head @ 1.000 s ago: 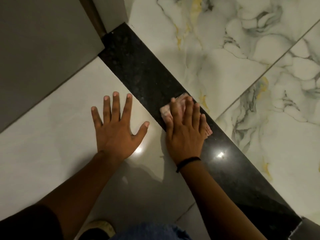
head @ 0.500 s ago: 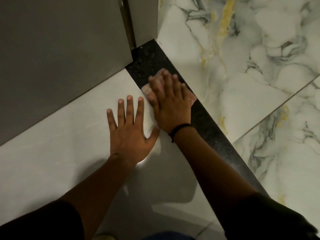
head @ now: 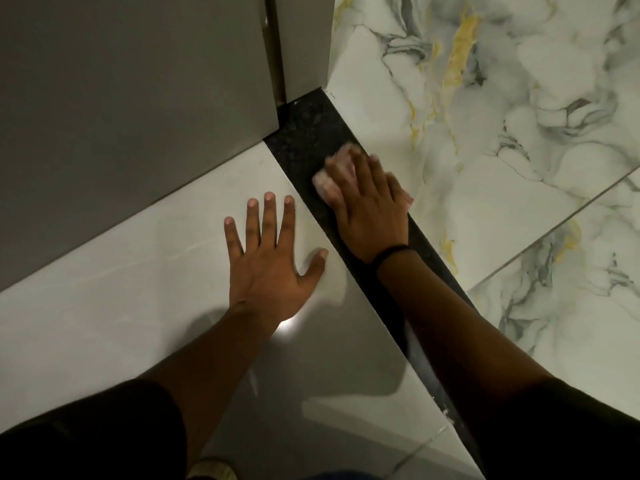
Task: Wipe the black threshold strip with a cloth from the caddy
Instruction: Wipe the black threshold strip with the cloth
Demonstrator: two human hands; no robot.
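The black threshold strip (head: 304, 133) runs diagonally from the door frame at the top centre down to the lower right, between two floors. My right hand (head: 370, 209) lies flat on a pale pink cloth (head: 325, 183) and presses it onto the strip a short way below the door frame. The cloth shows at my fingertips and at the hand's right edge; the rest is hidden under my palm. My left hand (head: 268, 265) rests flat with fingers spread on the plain white tile, just left of the strip. The caddy is not in view.
A grey door (head: 131, 112) and its frame (head: 304, 43) fill the upper left. White marble tile with grey and gold veins (head: 502, 150) lies to the right of the strip. Glossy plain tile (head: 104, 306) lies to the left. A shoe tip (head: 211, 471) shows at the bottom edge.
My right hand pushed the cloth up the strip to the door frame, then slid it back down a little. My left hand stayed flat on the white tile.
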